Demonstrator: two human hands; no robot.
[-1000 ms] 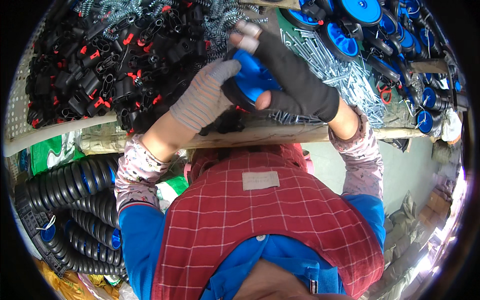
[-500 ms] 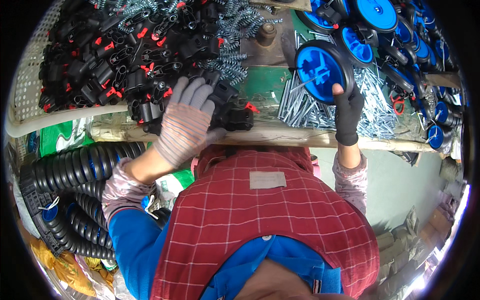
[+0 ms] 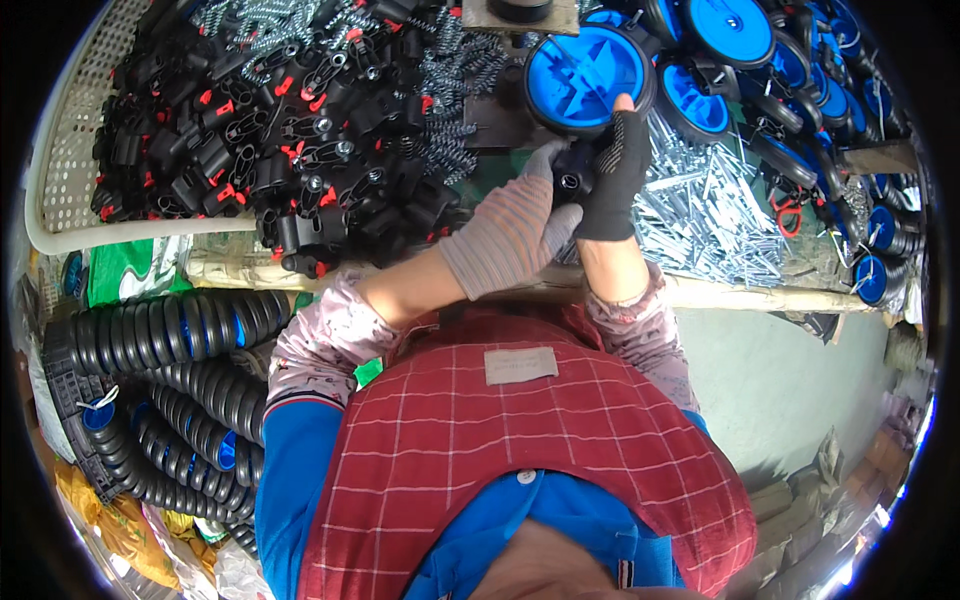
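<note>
My right hand (image 3: 617, 185), in a black glove with a bare thumb tip, grips a blue wheel with a black tyre (image 3: 585, 85). The wheel is raised over the bench, its blue ribbed side facing me. My left hand (image 3: 510, 228), in a grey striped glove, has its fingers closed round a black plastic fitting (image 3: 572, 178) with a round hole. The fitting is held against the right hand, just below the wheel; where the two parts meet is partly hidden. A heap of metal pins (image 3: 715, 215) lies right of my right hand.
At the left, black plastic fittings with red tabs (image 3: 290, 150) are heaped in and beside a white perforated tray (image 3: 70, 190). Springs (image 3: 445, 120) lie along the heap. More blue wheels (image 3: 730, 30) and red-handled scissors (image 3: 790, 215) are at the right. Stacked wheels (image 3: 180, 330) stand below left.
My left hand has left the heap of fittings and moved right with a black fitting to my right hand. The right hand has brought the wheel left and slightly up.
</note>
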